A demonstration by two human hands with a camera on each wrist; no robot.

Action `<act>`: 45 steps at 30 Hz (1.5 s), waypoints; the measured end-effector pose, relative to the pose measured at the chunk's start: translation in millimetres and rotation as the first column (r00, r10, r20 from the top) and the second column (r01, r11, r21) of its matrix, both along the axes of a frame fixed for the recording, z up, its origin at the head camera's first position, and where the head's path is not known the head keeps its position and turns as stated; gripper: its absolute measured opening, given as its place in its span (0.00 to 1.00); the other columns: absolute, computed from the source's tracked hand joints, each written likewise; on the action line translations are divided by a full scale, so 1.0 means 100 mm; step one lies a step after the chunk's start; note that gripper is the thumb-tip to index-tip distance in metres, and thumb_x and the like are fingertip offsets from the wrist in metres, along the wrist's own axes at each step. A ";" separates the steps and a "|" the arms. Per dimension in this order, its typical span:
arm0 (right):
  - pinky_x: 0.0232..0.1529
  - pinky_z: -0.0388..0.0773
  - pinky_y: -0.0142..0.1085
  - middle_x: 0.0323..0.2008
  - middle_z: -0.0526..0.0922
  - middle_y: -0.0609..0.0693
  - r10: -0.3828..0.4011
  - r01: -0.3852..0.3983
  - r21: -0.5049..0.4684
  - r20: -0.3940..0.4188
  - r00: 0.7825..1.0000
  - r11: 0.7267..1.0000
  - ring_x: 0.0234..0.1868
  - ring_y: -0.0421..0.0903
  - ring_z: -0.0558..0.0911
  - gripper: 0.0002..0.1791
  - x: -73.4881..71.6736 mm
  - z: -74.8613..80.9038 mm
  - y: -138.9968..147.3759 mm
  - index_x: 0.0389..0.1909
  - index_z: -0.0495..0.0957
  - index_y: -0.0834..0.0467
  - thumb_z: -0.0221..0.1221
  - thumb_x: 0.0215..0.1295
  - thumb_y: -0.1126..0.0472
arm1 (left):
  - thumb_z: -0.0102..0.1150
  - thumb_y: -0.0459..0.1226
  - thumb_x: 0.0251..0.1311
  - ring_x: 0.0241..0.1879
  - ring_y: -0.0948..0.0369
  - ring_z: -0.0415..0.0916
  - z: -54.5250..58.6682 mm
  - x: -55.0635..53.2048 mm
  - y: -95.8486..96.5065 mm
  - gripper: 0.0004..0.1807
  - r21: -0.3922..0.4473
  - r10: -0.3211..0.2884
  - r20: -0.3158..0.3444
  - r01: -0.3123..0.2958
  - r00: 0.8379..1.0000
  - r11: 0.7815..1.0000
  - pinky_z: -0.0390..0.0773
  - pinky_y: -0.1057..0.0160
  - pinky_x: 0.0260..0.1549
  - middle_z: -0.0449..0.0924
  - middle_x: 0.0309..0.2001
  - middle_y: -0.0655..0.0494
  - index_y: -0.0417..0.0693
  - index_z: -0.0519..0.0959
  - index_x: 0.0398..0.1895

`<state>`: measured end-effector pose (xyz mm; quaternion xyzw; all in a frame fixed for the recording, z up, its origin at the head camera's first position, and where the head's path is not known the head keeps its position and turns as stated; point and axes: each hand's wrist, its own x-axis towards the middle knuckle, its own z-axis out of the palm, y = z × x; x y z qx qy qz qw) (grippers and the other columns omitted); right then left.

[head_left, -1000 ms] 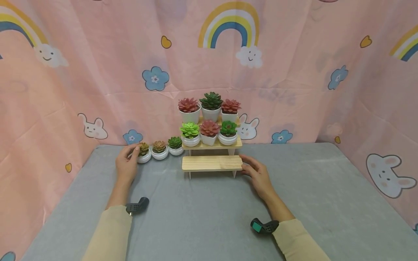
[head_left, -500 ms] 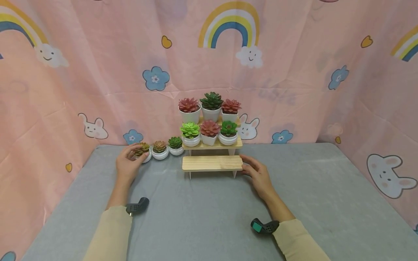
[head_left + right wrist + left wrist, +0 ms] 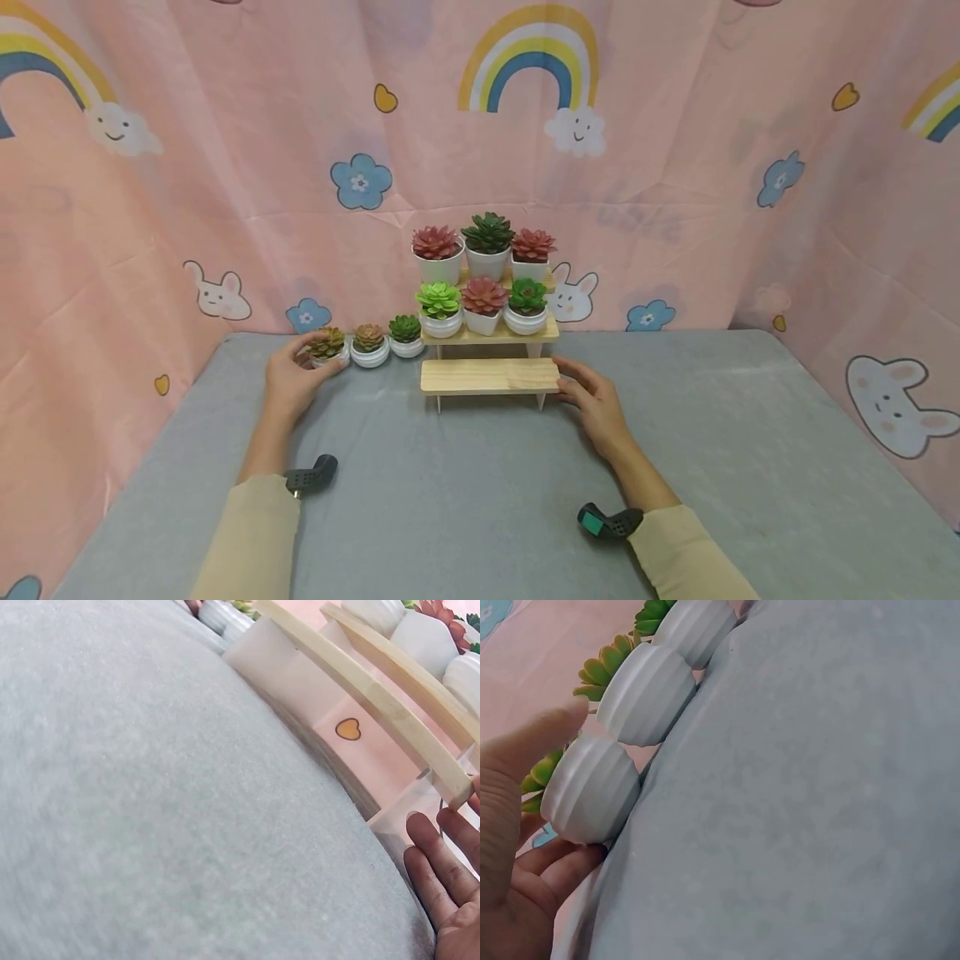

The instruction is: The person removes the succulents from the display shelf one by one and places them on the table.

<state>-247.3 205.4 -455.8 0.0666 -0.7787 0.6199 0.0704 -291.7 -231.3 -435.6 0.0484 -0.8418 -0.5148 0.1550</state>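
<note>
My left hand (image 3: 294,382) reaches round the leftmost small potted succulent (image 3: 327,342), a brownish-green rosette in a ribbed white pot. In the left wrist view, the thumb (image 3: 551,733) lies along the pot's upper side and curled fingers (image 3: 559,871) lie against the other side of the pot (image 3: 592,791). My right hand (image 3: 596,408) touches the right end of a wooden tiered stand's lowest step (image 3: 487,377). Its fingers (image 3: 439,877) are fairly straight beside the stand's pale end support in the right wrist view. This lowest step carries no pots.
A brownish succulent (image 3: 370,346) and a green one (image 3: 407,335) stand in a row beside the held one, left of the stand. Several potted succulents fill the middle step (image 3: 491,337) and top step. A grey cloth covers the table (image 3: 465,500); a printed pink curtain (image 3: 660,192) hangs behind.
My left thumb has come round the front of the leftmost pot, and the fingers have closed about it. The right hand stays at the stand's end. The view has shifted slightly.
</note>
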 end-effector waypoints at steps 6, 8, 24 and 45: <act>0.48 0.81 0.24 0.67 0.74 0.64 -0.002 0.002 0.001 -0.001 1.000 1.000 0.49 0.26 0.80 0.22 -0.01 0.01 -0.01 0.68 0.72 0.64 0.52 0.76 0.63 | 0.70 0.30 0.58 0.71 0.42 0.68 -0.01 -0.02 -0.02 0.26 0.022 -0.008 -0.010 0.008 1.000 1.000 0.75 0.47 0.66 0.71 0.71 0.43 0.42 0.78 0.61; 0.48 0.81 0.24 0.67 0.75 0.64 -0.001 0.001 0.002 -0.004 1.000 1.000 0.49 0.26 0.80 0.22 -0.01 0.01 -0.01 0.68 0.72 0.64 0.52 0.76 0.63 | 0.69 0.28 0.58 0.72 0.43 0.67 -0.01 -0.03 -0.02 0.26 0.031 -0.018 -0.016 0.018 1.000 0.999 0.73 0.46 0.67 0.71 0.71 0.42 0.41 0.78 0.61; 0.48 0.81 0.24 0.67 0.75 0.65 0.009 -0.009 -0.018 -0.005 1.000 1.000 0.49 0.27 0.80 0.22 -0.01 -0.01 -0.01 0.68 0.72 0.65 0.51 0.76 0.65 | 0.68 0.30 0.60 0.72 0.41 0.67 -0.04 -0.04 -0.09 0.27 0.019 -0.074 -0.006 0.074 0.997 0.997 0.73 0.44 0.67 0.68 0.72 0.40 0.39 0.75 0.63; 0.48 0.81 0.24 0.67 0.74 0.65 0.024 -0.025 -0.012 -0.012 1.000 1.000 0.49 0.27 0.80 0.22 0.00 -0.01 0.00 0.68 0.71 0.66 0.51 0.77 0.64 | 0.70 0.32 0.59 0.62 0.51 0.76 0.54 0.10 0.25 0.19 -0.070 -0.047 -0.382 0.022 0.923 0.997 0.74 0.48 0.66 0.83 0.56 0.45 0.41 0.82 0.55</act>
